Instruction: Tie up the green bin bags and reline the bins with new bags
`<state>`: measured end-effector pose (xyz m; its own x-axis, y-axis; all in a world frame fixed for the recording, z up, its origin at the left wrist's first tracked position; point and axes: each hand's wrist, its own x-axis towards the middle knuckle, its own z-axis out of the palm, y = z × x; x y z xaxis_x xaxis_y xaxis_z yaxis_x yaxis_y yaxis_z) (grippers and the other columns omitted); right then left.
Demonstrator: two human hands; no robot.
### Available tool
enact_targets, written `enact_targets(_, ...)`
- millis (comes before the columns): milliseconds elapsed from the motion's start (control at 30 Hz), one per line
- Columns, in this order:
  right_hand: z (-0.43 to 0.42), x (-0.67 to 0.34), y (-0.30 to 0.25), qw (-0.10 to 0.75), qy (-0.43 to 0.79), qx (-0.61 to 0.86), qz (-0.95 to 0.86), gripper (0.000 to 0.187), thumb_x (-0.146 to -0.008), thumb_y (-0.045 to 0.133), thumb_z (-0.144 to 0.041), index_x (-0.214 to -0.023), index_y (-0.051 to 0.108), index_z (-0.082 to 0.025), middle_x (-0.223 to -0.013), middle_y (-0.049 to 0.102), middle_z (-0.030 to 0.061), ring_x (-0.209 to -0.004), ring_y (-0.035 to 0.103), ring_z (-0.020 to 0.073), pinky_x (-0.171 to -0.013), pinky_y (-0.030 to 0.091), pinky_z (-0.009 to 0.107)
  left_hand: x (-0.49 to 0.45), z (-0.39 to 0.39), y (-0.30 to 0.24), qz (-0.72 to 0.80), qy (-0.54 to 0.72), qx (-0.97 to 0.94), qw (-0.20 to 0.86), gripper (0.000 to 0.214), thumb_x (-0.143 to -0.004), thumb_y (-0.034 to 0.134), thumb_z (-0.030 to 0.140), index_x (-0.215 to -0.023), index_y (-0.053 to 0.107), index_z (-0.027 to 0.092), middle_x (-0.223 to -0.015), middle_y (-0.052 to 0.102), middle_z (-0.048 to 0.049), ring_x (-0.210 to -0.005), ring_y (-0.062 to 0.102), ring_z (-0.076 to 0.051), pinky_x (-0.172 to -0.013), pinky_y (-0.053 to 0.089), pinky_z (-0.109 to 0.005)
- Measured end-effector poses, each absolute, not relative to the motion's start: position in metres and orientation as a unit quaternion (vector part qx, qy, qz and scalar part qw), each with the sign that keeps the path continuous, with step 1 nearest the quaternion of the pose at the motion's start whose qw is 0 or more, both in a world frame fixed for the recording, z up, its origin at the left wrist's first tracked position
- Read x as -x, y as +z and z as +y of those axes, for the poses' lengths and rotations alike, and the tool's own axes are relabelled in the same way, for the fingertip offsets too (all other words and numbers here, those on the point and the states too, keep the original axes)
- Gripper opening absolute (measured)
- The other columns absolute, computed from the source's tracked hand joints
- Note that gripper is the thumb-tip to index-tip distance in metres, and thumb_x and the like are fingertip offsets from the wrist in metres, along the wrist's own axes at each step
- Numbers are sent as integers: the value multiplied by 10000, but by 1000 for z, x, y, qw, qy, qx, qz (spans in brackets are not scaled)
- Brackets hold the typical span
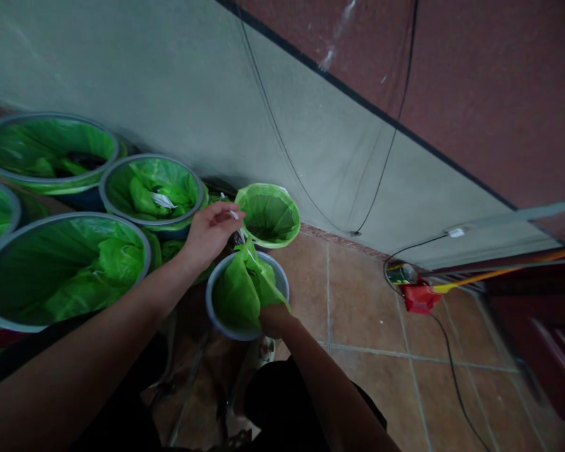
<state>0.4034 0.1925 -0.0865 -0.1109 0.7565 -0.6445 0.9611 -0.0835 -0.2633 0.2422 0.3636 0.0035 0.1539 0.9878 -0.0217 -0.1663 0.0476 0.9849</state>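
Note:
A small grey bin stands on the tiled floor with a bright green bag gathered up out of it. My left hand pinches the top of the bag above the bin, fingers closed, with a small white scrap at the fingertips. My right hand grips the bag's lower right side at the bin's rim. Just behind stands another small bin lined with an open green bag.
Several larger grey bins with green liners crowd the left side against a pale wall. Black cables hang down the wall. A red object and an orange handle lie at the right. Tiled floor stretches right.

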Motion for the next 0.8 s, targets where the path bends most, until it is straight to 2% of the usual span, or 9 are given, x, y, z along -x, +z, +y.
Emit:
enact_targets(67, 199, -405, -78, 201, -336, -616, 684, 250, -645, 704, -31, -486, 569, -170, -574, 612, 45, -646, 627, 197, -642, 486, 307, -240, 365, 4, 427, 499, -478, 584, 310, -643, 769, 282, -918, 684, 166, -860, 764, -32, -801, 690, -186, -851, 542, -357)
enact_targets(167, 213, -412, -53, 146, -343, -610, 699, 123, -740, 673, -112, -632, 643, -160, -660, 638, 39, -647, 568, 154, -588, 409, 256, -239, 368, 0, 426, 499, -498, 567, 303, -660, 778, 305, -918, 696, 169, -812, 754, -23, -764, 684, -180, -811, 543, -340)
enact_targets(233, 221, -423, -35, 91, -356, -613, 699, 48, -751, 654, -118, -739, 671, -161, -715, 646, 21, -670, 546, 139, -594, 386, 242, -239, 368, -4, 422, 491, -527, 551, 307, -684, 778, 329, -937, 709, 170, -819, 755, -27, -767, 689, -184, -787, 542, -328)
enact_targets(333, 228, -443, -16, -24, -419, -620, 662, 175, -751, 624, -99, -893, 695, -173, -744, 632, -11, -671, 536, 119, -607, 386, 228, -241, 366, -6, 415, 477, -566, 529, 312, -711, 775, 361, -951, 723, 169, -844, 759, -39, -807, 702, -198, -790, 545, -323)
enact_targets(433, 230, -459, -5, -158, -491, -625, 586, 238, -794, 620, -157, -1019, 691, -185, -728, 618, -27, -647, 537, 108, -596, 399, 221, -242, 364, -5, 413, 470, -579, 523, 306, -726, 768, 377, -949, 728, 169, -845, 762, -42, -810, 708, -202, -799, 552, -326)
enact_targets(567, 233, -459, 16, -341, -522, -592, 510, 210, -792, 702, -281, -986, 685, -203, -742, 638, -23, -647, 554, 114, -605, 442, 240, -242, 360, 5, 413, 473, -575, 525, 299, -725, 776, 381, -944, 734, 182, -837, 770, -36, -805, 715, -203, -815, 556, -332)
enact_targets(700, 234, -442, 50, -552, -458, -536, 446, 241, -775, 763, -329, -992, 700, -245, -753, 647, -26, -634, 533, 106, -607, 449, 247, -243, 352, 24, 364, 474, -578, 555, 312, -727, 783, 400, -950, 732, 187, -844, 781, -38, -829, 730, -213, -841, 559, -348)
enact_targets(800, 233, -434, 61, -620, -472, -488, 394, 286, -755, 776, -369, -1003, 697, -252, -773, 654, -27, -566, 481, 85, -573, 432, 246, -244, 345, 35, 313, 441, -607, 583, 293, -765, 752, 393, -970, 729, 185, -836, 781, -44, -814, 733, -210, -811, 559, -341)
